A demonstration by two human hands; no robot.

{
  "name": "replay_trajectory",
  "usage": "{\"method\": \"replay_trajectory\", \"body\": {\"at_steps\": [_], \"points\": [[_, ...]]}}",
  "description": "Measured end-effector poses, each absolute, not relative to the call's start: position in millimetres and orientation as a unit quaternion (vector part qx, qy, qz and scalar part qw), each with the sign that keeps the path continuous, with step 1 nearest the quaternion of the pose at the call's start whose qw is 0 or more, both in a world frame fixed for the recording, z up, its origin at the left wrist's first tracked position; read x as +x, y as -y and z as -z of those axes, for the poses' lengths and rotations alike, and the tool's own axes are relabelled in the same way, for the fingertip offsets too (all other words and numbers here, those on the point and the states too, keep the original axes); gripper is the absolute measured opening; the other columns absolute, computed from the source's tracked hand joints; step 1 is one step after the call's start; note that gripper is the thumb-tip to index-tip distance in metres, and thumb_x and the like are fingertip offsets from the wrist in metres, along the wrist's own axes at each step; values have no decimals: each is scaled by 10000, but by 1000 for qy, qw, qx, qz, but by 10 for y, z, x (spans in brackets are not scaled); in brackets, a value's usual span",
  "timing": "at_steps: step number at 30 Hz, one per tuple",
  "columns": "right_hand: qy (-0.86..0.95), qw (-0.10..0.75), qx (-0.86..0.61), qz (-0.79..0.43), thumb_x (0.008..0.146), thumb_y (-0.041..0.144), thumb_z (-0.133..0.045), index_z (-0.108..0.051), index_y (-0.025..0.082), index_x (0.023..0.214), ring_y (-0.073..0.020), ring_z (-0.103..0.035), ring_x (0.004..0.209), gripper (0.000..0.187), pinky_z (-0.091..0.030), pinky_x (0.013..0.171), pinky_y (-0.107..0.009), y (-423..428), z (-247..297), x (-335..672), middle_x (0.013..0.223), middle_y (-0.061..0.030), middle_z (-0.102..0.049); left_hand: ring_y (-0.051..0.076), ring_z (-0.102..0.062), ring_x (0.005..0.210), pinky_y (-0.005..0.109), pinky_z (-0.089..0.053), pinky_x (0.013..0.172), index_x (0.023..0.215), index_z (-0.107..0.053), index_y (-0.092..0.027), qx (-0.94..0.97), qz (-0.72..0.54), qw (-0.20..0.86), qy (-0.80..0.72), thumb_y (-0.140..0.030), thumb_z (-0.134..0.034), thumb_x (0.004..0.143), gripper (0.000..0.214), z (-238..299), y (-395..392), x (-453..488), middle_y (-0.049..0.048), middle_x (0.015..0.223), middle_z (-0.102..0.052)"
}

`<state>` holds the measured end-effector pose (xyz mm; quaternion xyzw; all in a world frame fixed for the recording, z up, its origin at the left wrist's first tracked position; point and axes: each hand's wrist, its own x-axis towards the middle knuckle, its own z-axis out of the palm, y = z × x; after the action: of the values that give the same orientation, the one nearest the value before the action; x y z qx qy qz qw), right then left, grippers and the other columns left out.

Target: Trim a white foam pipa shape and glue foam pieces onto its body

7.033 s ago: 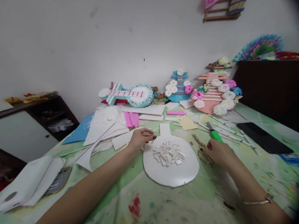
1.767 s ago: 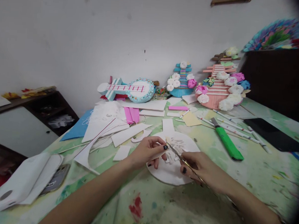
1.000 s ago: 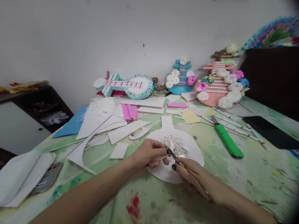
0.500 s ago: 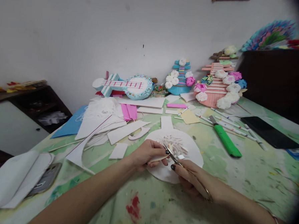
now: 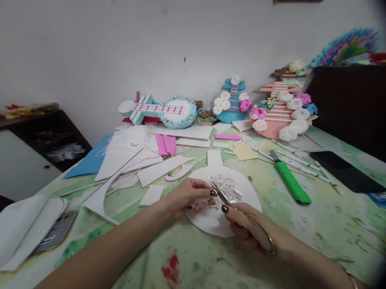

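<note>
My right hand (image 5: 250,227) is closed round a pair of scissors (image 5: 223,198), whose blades point up and left beside my left fingertips. The blades look nearly together. My left hand (image 5: 193,196) pinches a small pale strip, mostly hidden behind the fingers. Under both hands lies a round white board (image 5: 204,225) with a short neck (image 5: 214,158) at its far side. A heap of small white cut pieces (image 5: 228,185) rests on the board, just beyond the scissor tips.
To the right lie a green box cutter (image 5: 291,182), several thin white sticks (image 5: 304,161) and a black phone (image 5: 347,170). White board scraps (image 5: 162,171) and tangled white string (image 5: 135,137) cover the left. Decorated instrument models (image 5: 180,111) line the wall. A grey phone (image 5: 54,236) lies near left.
The pale strip at my left fingers showed plainly before and is now mostly hidden. My left hand has turned slightly, and both hands stay over the round board.
</note>
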<state>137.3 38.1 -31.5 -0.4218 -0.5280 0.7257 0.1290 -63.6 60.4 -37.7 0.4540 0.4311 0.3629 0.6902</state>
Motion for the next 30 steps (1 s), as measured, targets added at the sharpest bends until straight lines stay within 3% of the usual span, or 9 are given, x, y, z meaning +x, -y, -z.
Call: {"method": "replay_trajectory", "body": {"at_steps": [3,10,15,19,24,30], "points": [[486,138,-446,-738,778,609,-499,-345,223,781,-28,-207,382,416,-121,328,-129,-415,274,1408,552,94,-309,27,-471,424,143,-280,395,852,-663,-91,431,-384,693,-432,-198,-704,650,232,348,-631,-668,67,712,-674],[463,154,-380,-786,782,598,-485,-277,223,698,-36,-124,404,437,-99,334,-128,-519,253,1474,521,96,-247,34,-483,436,172,-356,469,824,-630,-89,380,-445,673,-452,-164,-737,598,262,340,-648,-664,98,733,-699],[493,49,-382,-780,793,640,-422,-346,223,721,-49,-214,365,430,-232,316,-164,-561,462,1463,489,83,-302,37,-502,473,150,-306,434,821,-573,-100,410,-461,651,-442,-231,-758,615,306,359,-633,-646,96,767,-696],[556,76,-356,-747,789,691,-401,-378,210,734,-68,-344,388,484,-323,360,-201,-551,574,1447,518,67,-375,41,-504,470,146,-296,419,805,-518,-122,431,-476,637,-426,-312,-725,669,312,361,-590,-587,32,673,-648],[589,140,-306,-735,793,665,-444,-378,202,784,-52,-299,449,468,-252,390,-184,-477,423,1450,589,67,-354,37,-473,403,145,-254,377,790,-455,-153,482,-444,618,-433,-373,-663,733,308,334,-490,-462,-34,580,-562],[644,137,-351,-666,802,659,-436,-383,198,764,-56,-283,461,465,-218,395,-187,-407,252,1439,605,56,-359,20,-367,329,144,-213,340,725,-447,-159,500,-382,638,-444,-473,-600,760,351,310,-416,-407,-76,490,-451]]}}
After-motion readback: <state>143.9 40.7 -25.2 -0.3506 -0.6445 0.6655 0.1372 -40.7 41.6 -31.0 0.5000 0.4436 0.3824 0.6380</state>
